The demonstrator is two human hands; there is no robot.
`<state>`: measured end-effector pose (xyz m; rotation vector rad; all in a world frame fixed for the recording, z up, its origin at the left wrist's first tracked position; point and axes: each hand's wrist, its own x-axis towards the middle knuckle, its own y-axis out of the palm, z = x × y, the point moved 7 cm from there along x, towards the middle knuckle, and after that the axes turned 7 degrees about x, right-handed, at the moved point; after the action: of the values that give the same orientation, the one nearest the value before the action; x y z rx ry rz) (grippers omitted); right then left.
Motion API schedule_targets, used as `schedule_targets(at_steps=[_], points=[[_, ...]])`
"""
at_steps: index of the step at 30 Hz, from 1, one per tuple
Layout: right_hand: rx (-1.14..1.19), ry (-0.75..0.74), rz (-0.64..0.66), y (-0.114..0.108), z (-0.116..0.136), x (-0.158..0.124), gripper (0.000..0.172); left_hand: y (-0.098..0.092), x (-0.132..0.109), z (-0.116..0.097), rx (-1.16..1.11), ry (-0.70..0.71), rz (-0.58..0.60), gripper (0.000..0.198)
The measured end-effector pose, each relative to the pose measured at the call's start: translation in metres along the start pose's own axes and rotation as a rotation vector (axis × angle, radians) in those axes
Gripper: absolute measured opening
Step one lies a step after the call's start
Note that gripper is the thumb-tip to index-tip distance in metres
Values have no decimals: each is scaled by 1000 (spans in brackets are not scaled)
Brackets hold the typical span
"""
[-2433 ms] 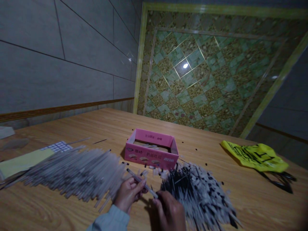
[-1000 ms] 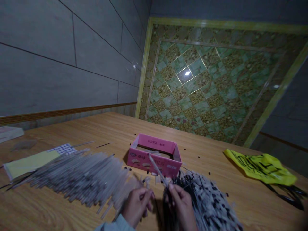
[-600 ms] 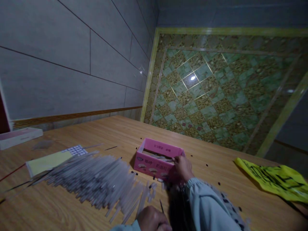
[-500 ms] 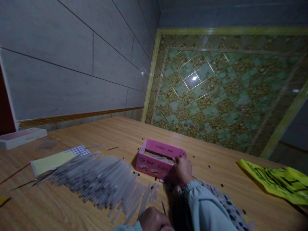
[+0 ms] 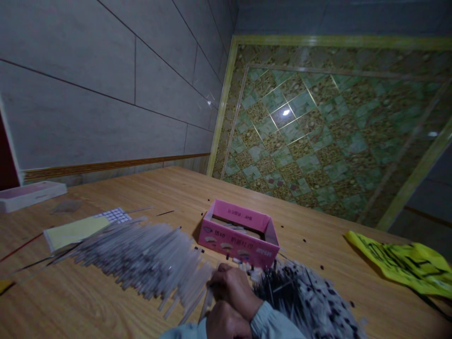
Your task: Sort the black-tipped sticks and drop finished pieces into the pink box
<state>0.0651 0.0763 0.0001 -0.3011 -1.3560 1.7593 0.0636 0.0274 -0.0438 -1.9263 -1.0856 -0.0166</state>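
My right hand has its fingers pinched together at the near right end of a spread of thin clear plastic tubes. What is between those fingertips is too small to make out. Below it my left hand is curled closed at the bottom edge, its fingers mostly hidden and its hold not visible. Just beyond the hands stands an open pink cardboard box with some pale tubes inside. To the right of my right wrist lies a pile of thin black sticks.
Small black and white pieces lie in front of the box. A grey patch with black spots and a yellow printed bag are to the right. Leftward are a yellow paper and a white box. Tiled walls border the table.
My right hand has left the pink box's right end and come back toward me and left, beside my left hand. The black sticks it covered now show.
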Motion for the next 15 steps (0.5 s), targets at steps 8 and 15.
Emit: schedule_targets(at_steps=[8, 15], points=[[-153, -409, 139, 7, 27, -4, 13, 3, -2, 0, -178, -69, 1, 40], [-291, -505, 103, 16, 22, -14, 20, 5, -4, 7, -234, -79, -23, 29]])
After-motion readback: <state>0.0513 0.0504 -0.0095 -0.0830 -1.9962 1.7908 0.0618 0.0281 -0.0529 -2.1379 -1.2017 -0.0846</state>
